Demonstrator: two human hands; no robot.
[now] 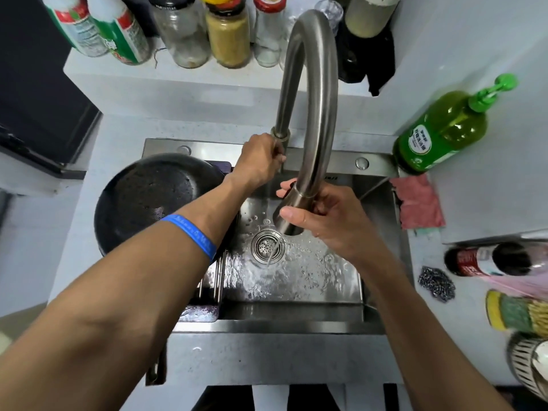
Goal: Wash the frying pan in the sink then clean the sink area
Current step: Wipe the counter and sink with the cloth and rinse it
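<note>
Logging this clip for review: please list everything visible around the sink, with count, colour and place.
Black round frying pan: one, on rack, sink's left.
Steel sink: one, wet, centre.
Curved steel faucet: one, water running.
Green pump soap bottle: one, right rear.
Pink cloth: one, sink's right edge.
Grey steel scourer: one, right counter.
Glass jars and bottles: several, rear ledge.
Left hand: grips faucet handle; blue wristband.
Right hand: holds spout head.
</note>
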